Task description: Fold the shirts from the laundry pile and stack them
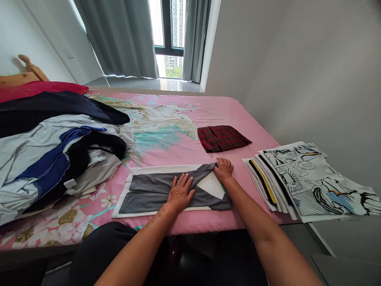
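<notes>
A grey and white shirt [160, 186] lies partly folded in a long strip near the front edge of the bed, its grey sides turned inward over white cloth. My left hand [180, 192] rests flat on the middle of it, fingers stretched out. At the strip's far right corner, my right hand [224, 169] has its fingers curled over the cloth edge; the fingertips are partly hidden. A bit of green shows along the edge beneath my right wrist.
On the left is a heap of loose clothes [50, 159] in white, blue and black. A folded red plaid cloth [223, 138] lies beyond my right hand. To the right, a stack of folded clothes [309, 178] has a printed white one on top. Pink floral bedding [166, 153] covers the bed.
</notes>
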The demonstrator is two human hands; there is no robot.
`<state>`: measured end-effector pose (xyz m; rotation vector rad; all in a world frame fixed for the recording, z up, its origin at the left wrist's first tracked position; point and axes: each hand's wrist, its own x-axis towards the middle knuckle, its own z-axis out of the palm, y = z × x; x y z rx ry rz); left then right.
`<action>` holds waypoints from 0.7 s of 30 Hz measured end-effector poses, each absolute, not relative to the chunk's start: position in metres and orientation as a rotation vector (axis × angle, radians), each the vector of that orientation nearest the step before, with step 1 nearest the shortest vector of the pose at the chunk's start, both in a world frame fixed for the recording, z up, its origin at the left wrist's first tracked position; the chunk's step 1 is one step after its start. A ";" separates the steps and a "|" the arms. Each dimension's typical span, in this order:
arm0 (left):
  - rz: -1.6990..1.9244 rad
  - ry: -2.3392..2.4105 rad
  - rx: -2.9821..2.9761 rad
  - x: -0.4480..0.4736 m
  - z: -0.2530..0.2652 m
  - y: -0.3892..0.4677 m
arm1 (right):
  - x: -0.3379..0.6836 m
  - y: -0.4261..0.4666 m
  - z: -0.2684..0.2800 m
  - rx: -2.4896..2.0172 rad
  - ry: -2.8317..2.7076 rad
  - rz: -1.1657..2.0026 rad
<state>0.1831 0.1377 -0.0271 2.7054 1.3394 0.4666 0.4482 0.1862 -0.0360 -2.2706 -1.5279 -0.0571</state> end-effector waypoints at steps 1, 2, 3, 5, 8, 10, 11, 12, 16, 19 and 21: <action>0.463 1.343 2.701 0.183 -0.027 0.138 | 0.453 0.184 -0.036 -2.294 -1.488 -0.054; 0.461 1.344 2.696 0.183 -0.027 0.137 | 0.458 0.182 -0.035 -2.318 -1.445 -0.051; 0.460 1.342 2.693 0.183 -0.026 0.137 | 0.461 0.178 -0.033 -2.340 -1.401 -0.049; 0.464 1.335 2.689 0.183 -0.026 0.137 | 0.461 0.171 -0.027 -2.350 -1.342 -0.056; 0.478 1.329 2.687 0.184 -0.027 0.137 | 0.439 0.159 -0.016 -2.194 -1.514 -0.088; 0.485 1.329 2.687 0.184 -0.027 0.138 | 0.415 0.154 -0.011 -2.003 -1.828 -0.056; 0.487 1.328 2.689 0.184 -0.028 0.138 | 0.404 0.152 -0.010 -1.921 -1.988 -0.011; 0.490 1.326 2.692 0.183 -0.028 0.138 | 0.395 0.151 -0.010 -1.879 -2.114 0.055; 0.485 1.331 2.690 0.183 -0.028 0.136 | 0.390 0.150 -0.010 -2.235 -2.028 0.324; 0.457 1.325 2.660 0.186 -0.027 0.136 | 0.400 0.147 -0.003 -2.396 -1.781 0.288; 0.431 1.300 2.611 0.186 -0.024 0.140 | 0.399 0.139 0.003 -2.302 -1.795 0.220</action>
